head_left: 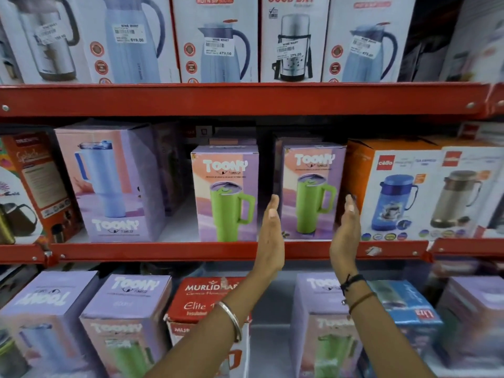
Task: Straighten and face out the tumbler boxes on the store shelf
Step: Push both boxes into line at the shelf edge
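Observation:
On the middle shelf stand two purple Toony tumbler boxes with a green tumbler pictured, one at centre (225,192) and one to its right (311,189), both facing out. My left hand (271,236) is flat against the left side of the right box. My right hand (345,236) is flat by its right side, fingers straight, so the box sits between my palms. A larger Toony box with a blue tumbler (109,181) stands further left, turned at an angle with its print upside down.
Orange flask boxes (409,186) press close on the right of the held box. A red shelf rail (191,251) runs below. Jug boxes fill the upper shelf. More Toony boxes (122,320) and a red Murlidhar box (201,304) stand on the lower shelf.

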A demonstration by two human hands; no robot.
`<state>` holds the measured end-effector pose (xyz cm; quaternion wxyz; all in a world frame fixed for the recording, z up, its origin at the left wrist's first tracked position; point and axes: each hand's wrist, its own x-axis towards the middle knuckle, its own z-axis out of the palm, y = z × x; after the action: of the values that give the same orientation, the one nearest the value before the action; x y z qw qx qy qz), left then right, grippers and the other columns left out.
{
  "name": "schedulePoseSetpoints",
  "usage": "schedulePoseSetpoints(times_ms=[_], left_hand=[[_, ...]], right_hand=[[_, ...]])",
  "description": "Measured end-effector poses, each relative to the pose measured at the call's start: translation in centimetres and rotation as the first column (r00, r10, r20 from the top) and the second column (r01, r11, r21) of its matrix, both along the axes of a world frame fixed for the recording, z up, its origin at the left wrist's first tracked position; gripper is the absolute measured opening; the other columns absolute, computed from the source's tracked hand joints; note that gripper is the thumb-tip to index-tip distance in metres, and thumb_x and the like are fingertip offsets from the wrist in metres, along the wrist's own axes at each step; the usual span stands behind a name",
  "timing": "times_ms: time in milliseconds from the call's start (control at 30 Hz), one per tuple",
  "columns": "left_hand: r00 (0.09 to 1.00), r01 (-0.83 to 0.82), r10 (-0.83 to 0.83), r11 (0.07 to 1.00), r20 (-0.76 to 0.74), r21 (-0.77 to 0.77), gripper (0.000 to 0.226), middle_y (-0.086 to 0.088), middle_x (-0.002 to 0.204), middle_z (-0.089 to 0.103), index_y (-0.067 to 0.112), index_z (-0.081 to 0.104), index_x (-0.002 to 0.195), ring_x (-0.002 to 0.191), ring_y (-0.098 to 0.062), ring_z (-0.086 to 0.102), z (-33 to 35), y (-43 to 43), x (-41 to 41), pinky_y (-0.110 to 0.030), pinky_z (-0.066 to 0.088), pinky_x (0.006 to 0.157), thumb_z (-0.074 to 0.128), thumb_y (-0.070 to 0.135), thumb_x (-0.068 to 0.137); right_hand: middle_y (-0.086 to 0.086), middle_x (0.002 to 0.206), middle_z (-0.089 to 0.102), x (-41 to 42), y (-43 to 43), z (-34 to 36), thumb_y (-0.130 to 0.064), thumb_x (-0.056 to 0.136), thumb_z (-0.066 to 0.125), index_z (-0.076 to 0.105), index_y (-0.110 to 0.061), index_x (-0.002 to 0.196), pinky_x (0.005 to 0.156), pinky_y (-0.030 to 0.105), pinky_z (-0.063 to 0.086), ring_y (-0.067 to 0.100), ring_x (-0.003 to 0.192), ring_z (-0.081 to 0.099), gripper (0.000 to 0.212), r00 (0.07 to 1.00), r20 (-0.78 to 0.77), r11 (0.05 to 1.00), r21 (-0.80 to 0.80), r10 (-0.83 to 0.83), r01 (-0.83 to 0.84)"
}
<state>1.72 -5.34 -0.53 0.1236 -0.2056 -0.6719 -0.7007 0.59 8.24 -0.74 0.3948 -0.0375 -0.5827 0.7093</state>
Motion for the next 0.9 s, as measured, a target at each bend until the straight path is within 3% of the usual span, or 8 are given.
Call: schedulePoseSetpoints(times_ms=[133, 200, 300, 400, 500, 567, 733, 900], left_hand=[[0.985, -0.035, 0.036, 0.999, 0.166, -0.009, 0.052, 0.015, 0.152, 0.017, 0.029, 0.021, 0.147, 0.139, -0.003, 0.014, 1.6, 1.9, -2.0, -0.022, 0.016, 0.105, 0.006, 0.042, 0.099], [0.985, -0.076, 0.077, 0.997, 0.152, -0.011, 0.054, 0.008, 0.156, 0.02, 0.029, 0.024, 0.146, 0.143, -0.008, 0.016, 1.6, 2.2, -3.1, -0.025, 0.012, 0.113, 0.007, 0.045, 0.098], [0.984, -0.093, 0.096, 0.995, 0.151, -0.027, 0.062, 0.012, 0.151, 0.025, 0.037, 0.027, 0.143, 0.146, -0.021, 0.019, 1.2, 2.6, -3.9, -0.044, 0.011, 0.121, 0.007, 0.063, 0.09], [0.983, -0.085, 0.092, 0.995, 0.157, -0.05, 0.085, 0.013, 0.149, 0.03, 0.05, 0.029, 0.138, 0.143, -0.022, 0.027, 1.0, 2.4, -3.8, -0.048, 0.02, 0.119, 0.011, 0.09, 0.065], [0.988, -0.072, 0.082, 0.994, 0.13, -0.081, 0.107, 0.014, 0.126, 0.046, 0.049, 0.027, 0.138, 0.099, -0.008, 0.054, 1.0, 2.0, -3.5, -0.033, 0.043, 0.087, 0.012, 0.1, 0.045], [0.991, -0.063, 0.073, 0.994, 0.116, -0.085, 0.11, 0.017, 0.115, 0.045, 0.05, 0.027, 0.137, 0.077, 0.004, 0.039, 1.0, 1.8, -3.2, -0.029, 0.037, 0.071, 0.011, 0.101, 0.041], [0.984, -0.035, 0.05, 0.995, 0.171, -0.091, 0.066, 0.022, 0.08, 0.03, 0.081, 0.033, 0.102, 0.072, 0.002, 0.028, 0.8, 1.4, -2.0, -0.027, 0.028, 0.063, 0.009, 0.101, 0.044], [0.991, -0.029, 0.044, 0.993, 0.13, -0.113, 0.082, 0.022, 0.077, 0.026, 0.072, 0.029, 0.117, 0.07, 0.004, 0.028, 1.1, 1.4, -0.5, -0.028, 0.026, 0.061, 0.007, 0.101, 0.043]], right_hand=[[0.001, 0.153, 0.032, -1.3, 2.7, 0.5, -0.045, 0.098, 0.023, 0.033, -0.015, 0.142, 0.119, 0.034, 0.02, 0.014, 0.141, 0.03, 0.055, 0.976, 0.124, 0.984, -0.009, 0.179, -0.18], [0.002, 0.149, 0.037, -1.2, 3.3, 0.9, -0.042, 0.099, 0.018, 0.035, -0.012, 0.141, 0.114, 0.028, 0.025, 0.014, 0.137, 0.034, 0.054, 0.952, 0.136, 0.962, -0.017, 0.274, -0.274], [0.006, 0.149, 0.038, -1.4, 4.1, 0.7, -0.044, 0.098, 0.016, 0.038, -0.011, 0.139, 0.117, 0.037, 0.024, 0.019, 0.137, 0.035, 0.057, 0.933, 0.164, 0.947, -0.028, 0.322, -0.321], [0.011, 0.15, 0.037, -1.6, 4.9, 0.3, -0.047, 0.097, 0.018, 0.039, -0.012, 0.138, 0.118, 0.044, 0.023, 0.025, 0.139, 0.034, 0.058, 0.928, 0.187, 0.947, -0.039, 0.322, -0.32], [0.012, 0.149, 0.039, -1.2, 5.3, 0.0, -0.045, 0.098, 0.019, 0.04, -0.01, 0.138, 0.118, 0.043, 0.025, 0.025, 0.138, 0.036, 0.057, 0.925, 0.18, 0.942, -0.039, 0.334, -0.333], [0.012, 0.148, 0.041, -0.8, 5.3, -0.1, -0.044, 0.098, 0.019, 0.041, -0.009, 0.137, 0.117, 0.042, 0.026, 0.025, 0.137, 0.037, 0.057, 0.924, 0.175, 0.939, -0.027, 0.341, -0.342], [0.012, 0.147, 0.042, 0.3, 5.2, 0.1, -0.043, 0.098, 0.019, 0.043, -0.008, 0.137, 0.115, 0.04, 0.029, 0.024, 0.137, 0.038, 0.057, 0.925, 0.184, 0.941, -0.002, 0.332, -0.337], [0.009, 0.147, 0.043, 1.6, 4.9, 0.4, -0.042, 0.098, 0.022, 0.043, -0.009, 0.137, 0.115, 0.041, 0.029, 0.023, 0.136, 0.039, 0.055, 0.938, 0.192, 0.954, 0.021, 0.288, -0.298]])
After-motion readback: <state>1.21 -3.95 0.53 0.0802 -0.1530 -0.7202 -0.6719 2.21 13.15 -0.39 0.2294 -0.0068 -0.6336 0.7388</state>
